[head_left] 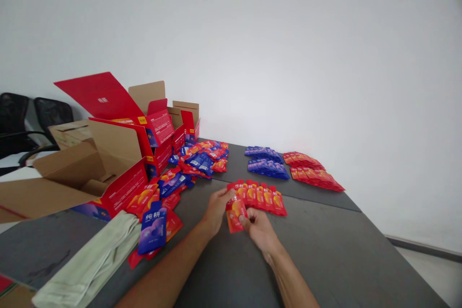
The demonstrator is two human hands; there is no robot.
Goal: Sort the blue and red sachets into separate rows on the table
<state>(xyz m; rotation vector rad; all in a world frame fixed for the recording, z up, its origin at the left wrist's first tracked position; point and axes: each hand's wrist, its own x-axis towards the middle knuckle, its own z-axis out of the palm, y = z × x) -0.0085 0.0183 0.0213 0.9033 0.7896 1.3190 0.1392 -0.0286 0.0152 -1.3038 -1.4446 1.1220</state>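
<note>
**Inspector:** State the hands' condition.

**Assistant:** Both are on one red sachet (235, 215), a flat glossy foil pouch with an orange patch. The left hand (216, 211) pinches its upper left edge; the right hand (259, 229) grips its lower right corner. It is held just above the dark grey table (325, 260), touching the near end of a fanned row of red sachets (263, 196).

**Inspector:** How many in that row?

**Assistant:** About five overlapping (edges blur, so not certain).

**Inspector:** Other stock?

**Assistant:** Two neat blue stacks (266, 161) and two red stacks (311, 169) farther back, well apart from the hands. A loose mixed pile (202, 156) lies left, beside open corrugated cartons (119, 154) with red printed faces, roughly four. One blue sachet (153, 228) lies near a folded pale green cloth (97, 260), soft and matte.
</note>
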